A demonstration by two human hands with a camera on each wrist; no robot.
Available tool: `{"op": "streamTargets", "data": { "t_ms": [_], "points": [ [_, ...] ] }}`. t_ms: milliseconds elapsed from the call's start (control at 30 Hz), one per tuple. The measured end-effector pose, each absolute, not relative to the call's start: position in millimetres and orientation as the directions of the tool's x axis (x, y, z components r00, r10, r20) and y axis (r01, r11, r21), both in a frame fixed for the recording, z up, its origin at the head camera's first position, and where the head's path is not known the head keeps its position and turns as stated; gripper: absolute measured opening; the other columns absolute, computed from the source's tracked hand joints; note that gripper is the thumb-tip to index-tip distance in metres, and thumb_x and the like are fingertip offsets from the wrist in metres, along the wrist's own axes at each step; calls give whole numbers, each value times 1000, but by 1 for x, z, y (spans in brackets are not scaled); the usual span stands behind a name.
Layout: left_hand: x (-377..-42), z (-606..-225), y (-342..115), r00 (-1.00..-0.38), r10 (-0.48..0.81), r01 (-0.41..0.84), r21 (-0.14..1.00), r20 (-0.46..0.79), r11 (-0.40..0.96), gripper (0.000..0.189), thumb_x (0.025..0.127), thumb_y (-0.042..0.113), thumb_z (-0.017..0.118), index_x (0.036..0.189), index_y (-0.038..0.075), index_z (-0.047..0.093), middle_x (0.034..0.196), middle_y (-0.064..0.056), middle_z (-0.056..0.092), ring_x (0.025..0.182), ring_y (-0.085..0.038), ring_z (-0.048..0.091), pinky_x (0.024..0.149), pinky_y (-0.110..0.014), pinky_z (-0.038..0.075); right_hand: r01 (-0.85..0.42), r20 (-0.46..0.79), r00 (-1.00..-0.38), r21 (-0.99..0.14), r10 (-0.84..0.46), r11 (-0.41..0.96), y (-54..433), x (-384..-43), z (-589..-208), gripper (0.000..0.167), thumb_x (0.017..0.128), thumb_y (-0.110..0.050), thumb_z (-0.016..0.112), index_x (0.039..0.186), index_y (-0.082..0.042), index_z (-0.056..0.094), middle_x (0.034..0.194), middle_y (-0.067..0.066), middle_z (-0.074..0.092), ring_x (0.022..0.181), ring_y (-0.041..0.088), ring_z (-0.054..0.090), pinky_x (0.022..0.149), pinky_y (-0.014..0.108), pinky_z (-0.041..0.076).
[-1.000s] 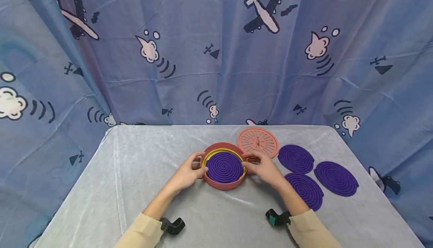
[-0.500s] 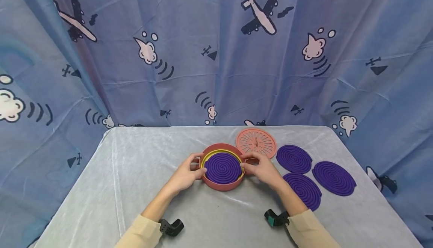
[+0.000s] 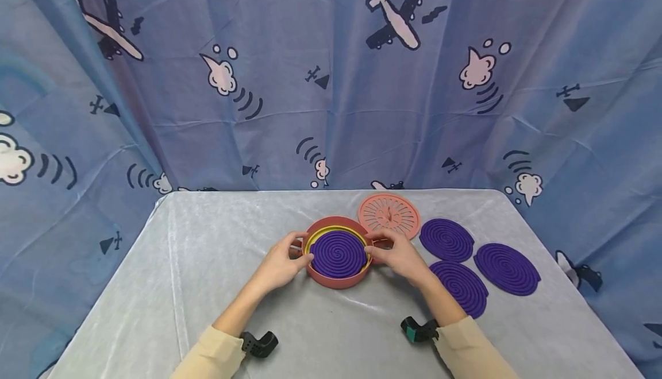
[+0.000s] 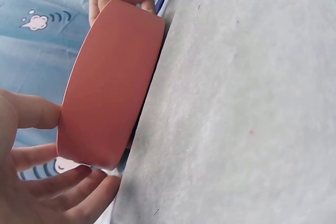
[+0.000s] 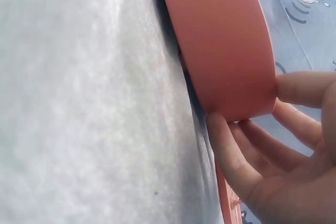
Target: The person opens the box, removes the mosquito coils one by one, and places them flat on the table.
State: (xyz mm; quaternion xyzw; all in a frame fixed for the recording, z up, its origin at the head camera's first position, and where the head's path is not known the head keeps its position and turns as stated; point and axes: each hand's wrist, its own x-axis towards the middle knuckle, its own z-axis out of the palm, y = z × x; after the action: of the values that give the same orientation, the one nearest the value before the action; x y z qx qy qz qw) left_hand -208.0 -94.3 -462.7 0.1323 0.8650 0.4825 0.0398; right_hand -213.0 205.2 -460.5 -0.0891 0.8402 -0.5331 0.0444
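A round terracotta-red mosquito coil holder (image 3: 336,282) with a yellow inner rim (image 3: 317,240) sits mid-table in the head view. Inside lies a purple mosquito coil (image 3: 338,254), its spiral face up. My left hand (image 3: 281,262) grips the holder's left side, thumb over the rim at the coil's edge and fingers against the outer wall. On the opposite side my right hand (image 3: 397,254) grips it likewise, thumb at the rim. Both wrist views show the smooth outer wall (image 4: 113,77) between thumb and fingers, its lower edge close to the tabletop. The holder's floor is hidden under the coil.
Just behind the holder to the right lies a slotted coral lid (image 3: 389,216) with a small knob. Further right are several loose purple coils (image 3: 507,269), one partly behind the right forearm. A grey-white cloth covers the table (image 3: 222,229); a blue printed curtain (image 3: 289,80) hangs behind it.
The head view has shifted slightly. Both hands keep the same grip on the holder, and the coil stays inside it.
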Motion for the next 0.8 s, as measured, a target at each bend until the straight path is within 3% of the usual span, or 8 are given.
{"op": "streamTargets", "data": {
  "t_ms": [333, 567, 800],
  "points": [
    [-213, -449, -91, -946, 255, 314, 749, 198, 583, 38, 96, 19, 70, 130, 3, 63, 116, -15, 66, 106, -30, 65, 91, -46, 56, -95, 16, -983, -901, -185, 424, 206, -215, -461, 36, 94, -19, 75, 124, -2, 67, 121, 14, 67, 113, 31, 61, 89, 31, 53],
    [-217, -428, -79, -931, 256, 366, 697, 261, 617, 35, 97, 20, 68, 127, 2, 65, 116, -16, 67, 108, -28, 64, 88, -41, 58, -105, 21, -979, -904, -203, 415, 205, -216, -463, 35, 94, -19, 74, 125, -2, 67, 121, 15, 66, 112, 31, 61, 85, 28, 55],
    [-227, -419, -65, -897, 325, 440, 688, 301, 577, 34, 99, 23, 66, 127, 3, 66, 119, -16, 68, 109, -28, 64, 92, -43, 56, -84, 6, -982, -910, -187, 407, 205, -214, -462, 33, 94, -17, 75, 124, -4, 68, 120, 13, 66, 110, 30, 62, 84, 28, 55]
  ]
}}
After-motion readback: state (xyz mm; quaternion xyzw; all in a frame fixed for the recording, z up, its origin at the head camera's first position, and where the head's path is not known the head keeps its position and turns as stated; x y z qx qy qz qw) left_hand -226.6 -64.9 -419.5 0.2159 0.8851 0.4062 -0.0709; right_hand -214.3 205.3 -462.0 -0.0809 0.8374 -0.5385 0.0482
